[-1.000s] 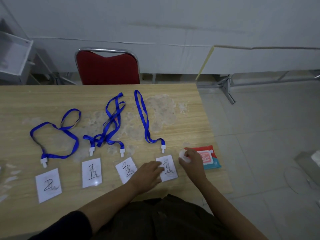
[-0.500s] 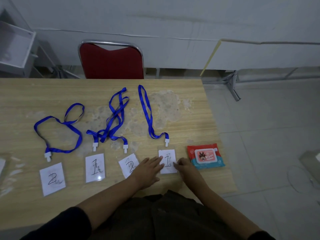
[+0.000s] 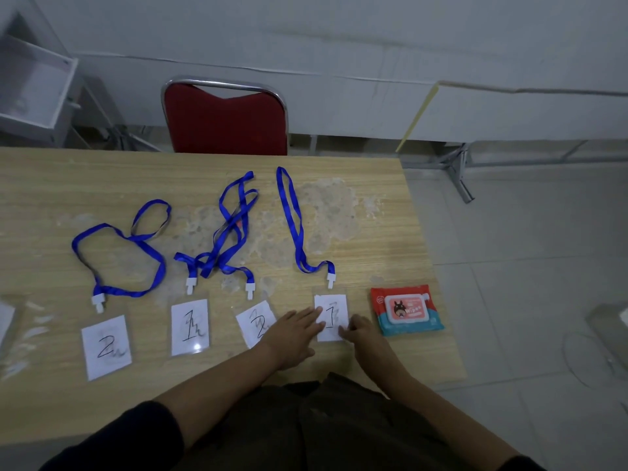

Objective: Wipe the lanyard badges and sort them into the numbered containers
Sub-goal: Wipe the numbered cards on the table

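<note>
Hands, left hand [image 3: 292, 334] and right hand [image 3: 362, 338], press rightmost badge [image 3: 331, 316].

Four clear plastic badge sleeves lie flat in a row along the near table edge, each clipped to a blue fabric lanyard [image 3: 295, 219]. White paper inserts [image 3: 331, 317] read 2, 1, 2, 1; scribbles beside digits, possibly smudged ink.

Head camera looks down, close over table [image 3: 373, 212].
</note>
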A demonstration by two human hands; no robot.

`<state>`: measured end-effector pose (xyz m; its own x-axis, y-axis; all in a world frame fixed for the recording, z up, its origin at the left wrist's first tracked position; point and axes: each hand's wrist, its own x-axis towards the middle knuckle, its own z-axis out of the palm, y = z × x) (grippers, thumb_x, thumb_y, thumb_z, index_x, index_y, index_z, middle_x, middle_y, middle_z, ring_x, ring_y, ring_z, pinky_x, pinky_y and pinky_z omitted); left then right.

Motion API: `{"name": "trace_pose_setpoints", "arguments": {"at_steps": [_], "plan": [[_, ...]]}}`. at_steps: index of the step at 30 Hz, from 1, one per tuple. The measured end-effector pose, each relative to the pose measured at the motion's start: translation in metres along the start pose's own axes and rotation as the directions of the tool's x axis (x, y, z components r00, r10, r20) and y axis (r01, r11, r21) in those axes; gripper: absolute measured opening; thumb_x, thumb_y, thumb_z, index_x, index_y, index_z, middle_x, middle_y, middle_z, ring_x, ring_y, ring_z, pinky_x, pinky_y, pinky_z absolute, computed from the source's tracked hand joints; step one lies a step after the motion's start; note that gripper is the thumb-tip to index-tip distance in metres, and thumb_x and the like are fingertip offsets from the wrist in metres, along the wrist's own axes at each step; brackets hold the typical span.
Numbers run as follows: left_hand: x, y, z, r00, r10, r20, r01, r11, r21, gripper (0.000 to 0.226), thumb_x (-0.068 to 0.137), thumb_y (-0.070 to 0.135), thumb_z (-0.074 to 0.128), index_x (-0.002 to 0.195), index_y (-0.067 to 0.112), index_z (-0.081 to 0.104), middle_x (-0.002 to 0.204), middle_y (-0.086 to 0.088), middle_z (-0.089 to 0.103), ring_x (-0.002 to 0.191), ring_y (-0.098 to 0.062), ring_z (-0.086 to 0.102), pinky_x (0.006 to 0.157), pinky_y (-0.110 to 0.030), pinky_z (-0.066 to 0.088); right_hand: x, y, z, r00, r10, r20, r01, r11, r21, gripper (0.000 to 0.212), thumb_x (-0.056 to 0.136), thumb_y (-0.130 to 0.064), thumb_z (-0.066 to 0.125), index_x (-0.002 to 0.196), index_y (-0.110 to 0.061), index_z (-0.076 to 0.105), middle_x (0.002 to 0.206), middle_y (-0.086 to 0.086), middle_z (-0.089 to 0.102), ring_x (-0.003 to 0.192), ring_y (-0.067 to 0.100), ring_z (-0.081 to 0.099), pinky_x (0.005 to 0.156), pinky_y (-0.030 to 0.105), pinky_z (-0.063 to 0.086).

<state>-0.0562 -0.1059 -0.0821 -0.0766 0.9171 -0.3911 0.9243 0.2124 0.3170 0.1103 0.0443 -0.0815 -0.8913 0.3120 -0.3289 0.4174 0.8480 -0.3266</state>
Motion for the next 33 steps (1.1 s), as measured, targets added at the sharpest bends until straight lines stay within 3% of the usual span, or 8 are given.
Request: {"name": "trace_pose_setpoints", "arguments": {"at_steps": [2, 7, 10, 14, 18, 23, 28, 33], "plan": [[0.0, 0.001, 0.0, 1.0, 0.001, 0.006, -0.001, 1.0, 0.005, 0.072, 0.096, 0.041, 0.05, 0.155, 0.023, 0.013, 0.163, -0.002, -0.006, 0.15, -0.018, -0.002, 0.121, -0.039, 0.008, 0.007, 0.004, -0.005, 0.99, 0.126, -0.056, -0.126, 0.992, -0.003, 0.034, 0.099, -0.02, 0.051, 0.132, -0.018, 0.052, 0.128, 0.006, 0.05, 0.113, 0.018, 0.052, 0.094, 0.029, 0.048], [-0.001, 0.001, -0.002, 1.0, -0.005, -0.008, 0.005, 1.0, -0.002, 0.073, 0.095, 0.038, 0.053, 0.154, 0.024, 0.014, 0.163, -0.002, -0.004, 0.15, -0.018, 0.0, 0.12, -0.039, 0.01, 0.002, -0.007, 0.004, 0.999, -0.044, 0.031, 0.045, 0.998, -0.035, 0.041, 0.097, -0.018, 0.054, 0.138, -0.018, 0.047, 0.134, 0.005, 0.048, 0.118, 0.015, 0.048, 0.098, 0.029, 0.045], [-0.002, 0.002, -0.004, 1.0, -0.007, 0.002, 0.007, 1.0, -0.011, 0.073, 0.095, 0.038, 0.053, 0.155, 0.023, 0.013, 0.163, -0.001, -0.005, 0.15, -0.017, -0.001, 0.12, -0.038, 0.009, 0.015, -0.001, -0.003, 0.99, 0.135, -0.048, -0.136, 0.991, -0.017, 0.041, 0.097, -0.014, 0.054, 0.136, -0.019, 0.047, 0.135, 0.006, 0.048, 0.12, 0.018, 0.049, 0.1, 0.031, 0.046], [-0.003, 0.003, -0.008, 1.0, -0.005, -0.002, 0.005, 1.0, -0.011, 0.072, 0.095, 0.036, 0.054, 0.155, 0.023, 0.015, 0.163, -0.002, -0.004, 0.15, -0.017, 0.0, 0.121, -0.038, 0.01, 0.003, -0.01, 0.005, 0.999, -0.04, 0.005, 0.039, 0.999, 0.01, 0.038, 0.097, -0.017, 0.054, 0.134, -0.021, 0.05, 0.131, 0.003, 0.049, 0.115, 0.012, 0.048, 0.093, 0.023, 0.044], [-0.004, 0.003, -0.008, 1.0, 0.001, 0.017, -0.001, 1.0, -0.003, 0.073, 0.096, 0.036, 0.052, 0.155, 0.024, 0.011, 0.163, -0.001, -0.008, 0.15, -0.016, -0.003, 0.12, -0.037, 0.007, 0.008, 0.008, -0.002, 0.991, 0.123, -0.057, -0.123, 0.992, 0.013, 0.041, 0.098, -0.019, 0.053, 0.138, -0.022, 0.047, 0.133, 0.005, 0.047, 0.115, 0.015, 0.049, 0.093, 0.026, 0.047], [-0.004, 0.003, -0.009, 1.0, -0.003, 0.001, 0.003, 1.0, -0.019, 0.074, 0.095, 0.035, 0.054, 0.155, 0.023, 0.013, 0.163, -0.001, -0.005, 0.15, -0.016, -0.002, 0.12, -0.037, 0.007, 0.005, -0.003, 0.005, 0.999, -0.031, 0.041, 0.032, 0.999, -0.021, 0.039, 0.097, -0.02, 0.054, 0.135, -0.022, 0.048, 0.13, 0.003, 0.047, 0.119, 0.016, 0.048, 0.094, 0.026, 0.045], [-0.005, 0.003, -0.009, 1.0, -0.005, 0.008, 0.005, 1.0, -0.019, 0.073, 0.095, 0.038, 0.051, 0.154, 0.017, 0.014, 0.163, -0.002, -0.005, 0.15, -0.015, -0.003, 0.12, -0.036, 0.006, 0.027, -0.001, -0.011, 0.985, 0.151, -0.086, -0.141, 0.983, 0.116, 0.04, 0.097, -0.024, 0.055, 0.136, -0.021, 0.053, 0.111, -0.002, 0.048, 0.095, 0.008, 0.047, 0.08, 0.016, 0.035], [-0.004, 0.003, -0.009, 1.0, -0.008, 0.012, 0.008, 0.999, -0.044, 0.074, 0.093, 0.035, 0.054, 0.154, 0.017, 0.015, 0.163, -0.002, -0.005, 0.15, -0.015, -0.003, 0.12, -0.036, 0.006, 0.038, -0.013, -0.016, 0.909, 0.402, -0.112, -0.302, 0.82, 0.486, 0.014, 0.089, -0.024, 0.07, 0.095, -0.012, 0.072, 0.092, -0.003, 0.066, 0.087, 0.01, 0.064, 0.076, 0.02, 0.049]]}}
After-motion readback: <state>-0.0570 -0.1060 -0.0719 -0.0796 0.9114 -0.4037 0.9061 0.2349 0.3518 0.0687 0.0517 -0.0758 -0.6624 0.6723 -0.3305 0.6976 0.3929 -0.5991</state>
